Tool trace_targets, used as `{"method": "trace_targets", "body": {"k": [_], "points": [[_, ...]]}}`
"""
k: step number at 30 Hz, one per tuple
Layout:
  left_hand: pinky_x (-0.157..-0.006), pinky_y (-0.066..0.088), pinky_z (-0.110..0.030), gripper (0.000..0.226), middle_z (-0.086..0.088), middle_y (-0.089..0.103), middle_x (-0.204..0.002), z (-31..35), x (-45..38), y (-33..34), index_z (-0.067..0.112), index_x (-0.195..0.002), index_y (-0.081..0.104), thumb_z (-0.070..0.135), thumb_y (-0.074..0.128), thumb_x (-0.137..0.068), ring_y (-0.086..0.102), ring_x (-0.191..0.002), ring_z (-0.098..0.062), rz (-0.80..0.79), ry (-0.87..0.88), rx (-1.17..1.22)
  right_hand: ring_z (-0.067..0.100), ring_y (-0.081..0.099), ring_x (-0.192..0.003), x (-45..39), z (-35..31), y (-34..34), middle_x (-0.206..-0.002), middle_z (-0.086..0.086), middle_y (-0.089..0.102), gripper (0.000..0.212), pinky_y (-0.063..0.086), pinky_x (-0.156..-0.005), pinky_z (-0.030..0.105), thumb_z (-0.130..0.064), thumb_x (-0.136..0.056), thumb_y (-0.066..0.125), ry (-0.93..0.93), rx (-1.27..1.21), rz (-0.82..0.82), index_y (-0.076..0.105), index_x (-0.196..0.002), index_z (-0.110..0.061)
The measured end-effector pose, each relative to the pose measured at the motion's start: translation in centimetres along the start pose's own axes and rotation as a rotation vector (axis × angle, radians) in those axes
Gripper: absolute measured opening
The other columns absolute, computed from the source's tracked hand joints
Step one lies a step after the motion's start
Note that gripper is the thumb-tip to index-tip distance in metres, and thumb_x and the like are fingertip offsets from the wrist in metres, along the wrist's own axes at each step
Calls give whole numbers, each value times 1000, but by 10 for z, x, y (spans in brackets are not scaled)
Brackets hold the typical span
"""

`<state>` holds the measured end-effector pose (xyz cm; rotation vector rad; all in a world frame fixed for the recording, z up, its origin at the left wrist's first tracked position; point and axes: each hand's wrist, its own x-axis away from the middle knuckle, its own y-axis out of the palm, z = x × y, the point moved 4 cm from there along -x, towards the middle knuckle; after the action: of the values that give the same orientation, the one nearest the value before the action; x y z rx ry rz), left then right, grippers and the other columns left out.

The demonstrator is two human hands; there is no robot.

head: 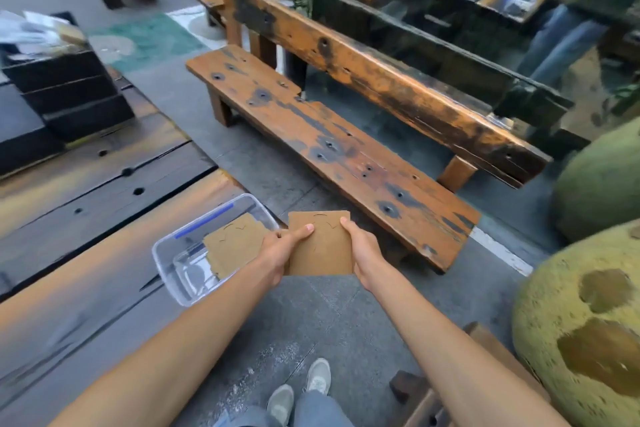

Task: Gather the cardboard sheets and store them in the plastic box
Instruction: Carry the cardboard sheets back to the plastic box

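A brown cardboard sheet [323, 246] is held flat in front of me, above the floor just right of the table's edge. My left hand [282, 250] grips its left side and my right hand [362, 248] grips its right side, thumbs on top. The clear plastic box [173, 255] with a blue strip stands on the wooden table at the left, right beside my left hand. More cardboard sheets [233, 244] lie inside it, leaning toward its right wall.
The dark plank table [86, 253] fills the left. A long wooden bench [329, 146] with a backrest stands ahead. Black crates [65, 94] sit at the far left. Large green rounded boulders [588, 322] crowd the right. My shoes [301, 392] are on grey paving.
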<state>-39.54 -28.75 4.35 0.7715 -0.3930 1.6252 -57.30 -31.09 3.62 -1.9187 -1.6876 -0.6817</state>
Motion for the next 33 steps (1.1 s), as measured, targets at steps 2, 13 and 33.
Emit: {"method": "trace_targets", "body": {"k": [2,13,33], "points": [[-87,59,-45,55,-15,76,-108,1,-1,-6,3,-119,66,33,83,-76,72,-100,-30,19,-18,50,30,73,-97,-8,-3,9,-101,10,77,35,57,-95,49,-47,-91,65,6,43,-38,71,-102,-15],[-94,50,-56,37,-22,69,-116,0,-11,-27,0,-121,65,2,51,-86,64,-98,-34,127,11,179,24,72,-80,-49,-15,42,-90,5,76,25,59,-66,35,-42,-93,57,86,133,-188,68,-98,-20],[-74,54,-35,26,-14,70,-117,25,-26,-139,0,-118,67,5,61,-92,65,-94,-21,426,74,198,1,63,-89,-69,-53,153,-103,-6,70,22,47,-67,16,-12,-102,55,-130,540,-447,72,-114,-17]]}}
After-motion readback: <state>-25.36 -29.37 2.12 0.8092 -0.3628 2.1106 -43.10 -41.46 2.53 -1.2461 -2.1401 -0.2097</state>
